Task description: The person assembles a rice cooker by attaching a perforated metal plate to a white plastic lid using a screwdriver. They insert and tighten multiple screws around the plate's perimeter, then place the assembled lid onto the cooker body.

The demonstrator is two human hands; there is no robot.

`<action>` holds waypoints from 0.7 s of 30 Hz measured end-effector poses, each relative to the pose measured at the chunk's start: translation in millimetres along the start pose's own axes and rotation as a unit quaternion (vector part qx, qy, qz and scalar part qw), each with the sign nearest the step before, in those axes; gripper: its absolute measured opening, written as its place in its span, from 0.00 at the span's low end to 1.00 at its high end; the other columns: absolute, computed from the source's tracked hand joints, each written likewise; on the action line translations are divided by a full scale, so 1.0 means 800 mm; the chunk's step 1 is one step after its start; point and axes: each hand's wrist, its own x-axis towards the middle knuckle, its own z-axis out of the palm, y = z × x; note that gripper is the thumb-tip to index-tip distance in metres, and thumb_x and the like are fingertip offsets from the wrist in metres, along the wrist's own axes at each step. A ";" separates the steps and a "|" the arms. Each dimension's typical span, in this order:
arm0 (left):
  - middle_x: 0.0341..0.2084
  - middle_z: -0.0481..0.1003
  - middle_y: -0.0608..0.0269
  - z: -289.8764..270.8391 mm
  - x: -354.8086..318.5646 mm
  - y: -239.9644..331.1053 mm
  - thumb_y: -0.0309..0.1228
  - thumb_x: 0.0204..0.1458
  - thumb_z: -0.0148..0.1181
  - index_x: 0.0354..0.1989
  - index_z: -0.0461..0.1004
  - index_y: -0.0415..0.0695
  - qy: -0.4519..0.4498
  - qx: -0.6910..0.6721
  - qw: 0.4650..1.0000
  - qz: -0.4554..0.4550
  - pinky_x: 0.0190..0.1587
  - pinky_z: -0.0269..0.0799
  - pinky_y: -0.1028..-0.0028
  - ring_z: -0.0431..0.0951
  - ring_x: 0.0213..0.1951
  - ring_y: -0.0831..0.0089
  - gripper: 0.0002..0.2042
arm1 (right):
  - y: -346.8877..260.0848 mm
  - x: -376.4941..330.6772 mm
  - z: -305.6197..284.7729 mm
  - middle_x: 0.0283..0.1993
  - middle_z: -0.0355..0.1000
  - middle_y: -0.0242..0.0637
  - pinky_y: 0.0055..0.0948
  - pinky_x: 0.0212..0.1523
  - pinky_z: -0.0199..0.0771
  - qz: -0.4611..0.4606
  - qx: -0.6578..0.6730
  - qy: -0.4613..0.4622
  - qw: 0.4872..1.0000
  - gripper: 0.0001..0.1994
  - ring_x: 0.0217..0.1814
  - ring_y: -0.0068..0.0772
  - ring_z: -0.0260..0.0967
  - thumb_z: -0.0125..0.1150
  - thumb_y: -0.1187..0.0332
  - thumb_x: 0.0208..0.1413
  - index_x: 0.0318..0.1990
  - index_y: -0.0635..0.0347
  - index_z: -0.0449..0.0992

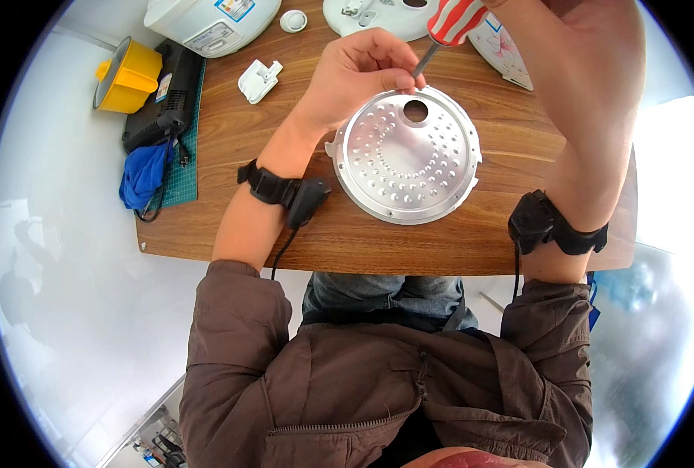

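Note:
A round perforated metal plate [406,156] lies flat on the wooden table [300,234]. My left hand [358,74] rests on the plate's far rim, fingers curled around the shaft tip of a screwdriver. My right hand [589,54] grips the screwdriver's red and white striped handle [454,20] from above. The screwdriver's metal shaft [423,61] slants down to the plate's far edge, beside a large round hole [415,111]. Black straps with small boxes sit on both wrists.
At the table's far edge stand a white appliance body [206,23], a white lid part [378,15] and a small white cap [293,21]. A white plastic clip [258,80] lies nearby. A yellow cup [127,76], black device [163,97] and blue cloth [144,175] sit left.

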 end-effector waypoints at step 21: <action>0.35 0.80 0.58 0.113 0.024 -0.028 0.17 0.56 0.63 0.43 0.75 0.36 -0.046 0.297 0.952 -0.054 0.45 0.79 0.69 0.83 0.39 0.68 0.08 | -0.002 0.012 -0.080 0.25 0.77 0.49 0.40 0.34 0.77 0.086 -0.180 -0.287 0.937 0.15 0.29 0.50 0.77 0.67 0.60 0.56 0.32 0.67 0.82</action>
